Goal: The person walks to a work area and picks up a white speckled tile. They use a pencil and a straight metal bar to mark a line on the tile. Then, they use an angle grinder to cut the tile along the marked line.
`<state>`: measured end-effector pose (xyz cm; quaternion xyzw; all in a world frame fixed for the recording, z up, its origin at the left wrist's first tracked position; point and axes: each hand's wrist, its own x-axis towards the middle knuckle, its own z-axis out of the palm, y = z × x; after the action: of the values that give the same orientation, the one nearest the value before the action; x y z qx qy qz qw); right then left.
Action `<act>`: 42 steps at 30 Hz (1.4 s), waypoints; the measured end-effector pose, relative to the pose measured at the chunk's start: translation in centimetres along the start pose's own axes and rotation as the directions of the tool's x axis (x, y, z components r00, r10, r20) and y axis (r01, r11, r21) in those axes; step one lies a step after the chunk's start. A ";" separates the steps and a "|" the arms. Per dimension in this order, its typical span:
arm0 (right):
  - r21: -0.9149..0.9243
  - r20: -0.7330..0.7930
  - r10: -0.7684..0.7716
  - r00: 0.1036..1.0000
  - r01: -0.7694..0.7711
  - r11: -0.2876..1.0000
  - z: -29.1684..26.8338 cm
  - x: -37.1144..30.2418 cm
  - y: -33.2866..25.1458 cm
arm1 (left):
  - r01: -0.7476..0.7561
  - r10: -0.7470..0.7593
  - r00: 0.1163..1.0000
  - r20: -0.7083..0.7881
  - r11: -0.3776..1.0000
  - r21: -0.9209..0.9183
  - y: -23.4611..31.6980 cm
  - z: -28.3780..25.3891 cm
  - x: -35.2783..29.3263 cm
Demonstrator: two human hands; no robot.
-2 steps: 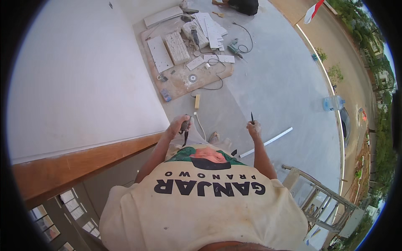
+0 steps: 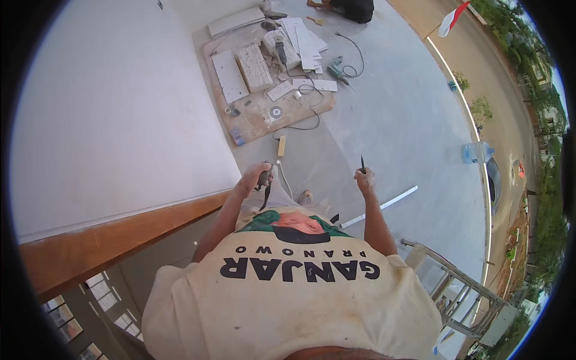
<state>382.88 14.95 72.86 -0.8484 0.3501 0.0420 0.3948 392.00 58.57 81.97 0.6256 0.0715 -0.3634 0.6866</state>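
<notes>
My left hand (image 2: 257,176), dusted white, is closed around a dark, rounded, palm-sized tape measure (image 2: 264,178). A dark strap (image 2: 266,197) hangs from it toward my shirt. Most of its body is hidden by my fingers. Out to the right, my right hand (image 2: 365,180) is closed on a dark, pointed pencil (image 2: 362,162), its tip directed away from me. Both hands are held in front of my waist, well apart. A long white metal bar (image 2: 384,205) lies on the floor beyond my right forearm.
A dusty board (image 2: 270,123) ahead bears an angle grinder (image 2: 280,51), white blocks and cut strips. Beside it are a green drill (image 2: 338,72) and cables. Another person (image 2: 355,9) is at the far edge. A ladder (image 2: 459,288) stands right; a wooden-edged white wall (image 2: 120,120) is left.
Both my hands have shifted slightly forward, away from my body, the right one a little more. They still hold the same things.
</notes>
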 end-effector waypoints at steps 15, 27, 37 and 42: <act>-0.099 0.196 0.037 0.980 -0.018 0.995 12.6 15.3 -16.1 | 0.014 -0.051 0.981 -0.188 0.982 -0.190 14.3 -15.8 20.3; -0.273 0.213 0.154 0.965 -0.093 0.958 13.7 26.6 -22.6 | 0.070 -0.173 0.922 -0.346 0.955 -0.289 18.9 -24.0 25.8; -0.320 0.308 0.046 0.950 0.058 0.946 19.9 43.8 -35.2 | 0.267 -0.372 0.827 -0.422 0.919 -0.289 21.2 -28.2 31.0; -0.294 0.372 -0.038 0.928 0.156 0.943 22.3 49.9 -38.7 | 0.255 -0.350 0.818 -0.456 0.932 -0.258 25.5 -29.4 34.5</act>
<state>449.24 19.69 64.98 -0.8951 0.2173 0.2332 0.3117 442.55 69.98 77.41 0.6113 0.3772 -0.2875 0.6335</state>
